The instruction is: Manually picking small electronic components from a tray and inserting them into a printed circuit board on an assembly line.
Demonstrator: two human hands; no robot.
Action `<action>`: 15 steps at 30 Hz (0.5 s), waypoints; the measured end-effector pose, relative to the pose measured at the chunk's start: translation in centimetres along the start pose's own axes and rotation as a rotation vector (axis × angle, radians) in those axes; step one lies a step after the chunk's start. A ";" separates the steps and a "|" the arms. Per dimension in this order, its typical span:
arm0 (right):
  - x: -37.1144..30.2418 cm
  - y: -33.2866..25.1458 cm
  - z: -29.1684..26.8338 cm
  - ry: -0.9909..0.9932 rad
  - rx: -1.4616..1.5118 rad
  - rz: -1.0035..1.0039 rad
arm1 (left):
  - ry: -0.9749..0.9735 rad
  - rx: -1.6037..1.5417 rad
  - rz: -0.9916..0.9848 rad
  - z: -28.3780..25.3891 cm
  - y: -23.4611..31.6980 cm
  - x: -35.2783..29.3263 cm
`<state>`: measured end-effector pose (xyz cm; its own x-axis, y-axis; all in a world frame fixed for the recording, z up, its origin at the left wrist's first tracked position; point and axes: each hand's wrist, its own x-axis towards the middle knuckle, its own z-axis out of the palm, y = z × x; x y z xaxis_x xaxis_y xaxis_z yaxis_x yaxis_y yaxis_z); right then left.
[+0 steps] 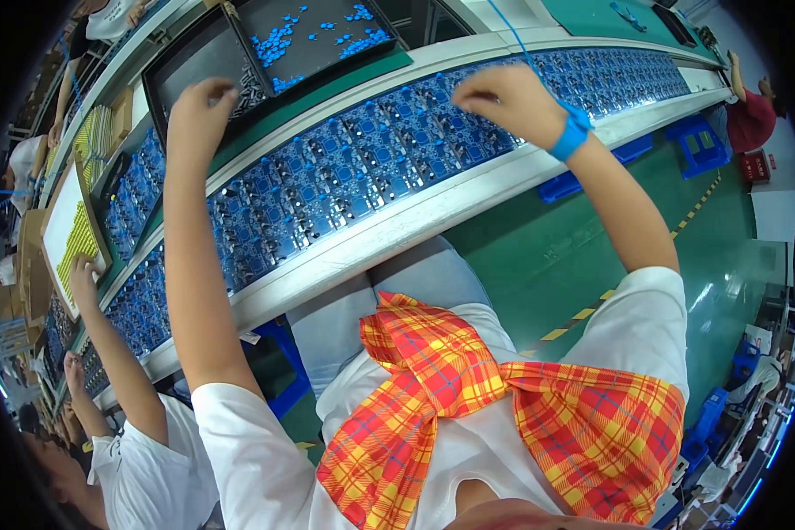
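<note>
My left hand (200, 115) is over the edge of a black tray (155, 84), its fingers curled into a pinch beside a pile of small dark cylindrical parts (249, 92). Whatever is between those fingertips, if anything, is too small to tell. Above a long row of blue circuit boards (327, 177), my right hand (508, 102) has thumb and fingers drawn together. What it pinches is likewise hidden. A blue wrist strap (573, 132) with a cord circles my right wrist. Small blue disc-shaped parts (274, 46) lie scattered in the tray's other compartment.
A white rail (371, 234) edges the line in front of me. To the left, a co-worker's hand (81, 281) reaches to a box of yellow parts (79, 243). Blue stools (700, 146) stand on the green floor; another person (751, 119) works at the far right.
</note>
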<state>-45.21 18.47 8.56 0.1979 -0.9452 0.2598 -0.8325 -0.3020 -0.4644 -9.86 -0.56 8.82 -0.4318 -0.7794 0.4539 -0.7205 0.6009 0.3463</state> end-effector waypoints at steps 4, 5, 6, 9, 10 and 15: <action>-1.6 0.0 0.6 -0.109 -0.025 0.041 | -0.264 -0.135 -0.181 0.7 -2.8 -0.1; -1.7 -0.1 0.6 -0.111 -0.049 0.022 | -0.284 -0.132 -0.182 0.9 -2.9 0.0; -1.8 -0.1 0.7 -0.113 -0.073 0.004 | -0.303 -0.129 -0.184 1.2 -3.1 0.1; -1.7 -0.3 0.7 -0.120 -0.117 -0.014 | -0.319 -0.115 -0.195 1.6 -3.3 0.8; -1.6 -0.4 0.7 -0.124 -0.137 -0.023 | -0.319 -0.108 -0.205 1.8 -3.3 0.9; -1.8 -0.9 0.8 -0.133 -0.229 -0.049 | -0.225 -0.192 -0.216 2.3 -3.3 -0.2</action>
<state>-44.41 20.36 7.82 0.2946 -0.9426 0.1571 -0.9127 -0.3262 -0.2459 -8.65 -2.83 5.69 -0.4049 -0.8987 0.1684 -0.7022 0.4236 0.5723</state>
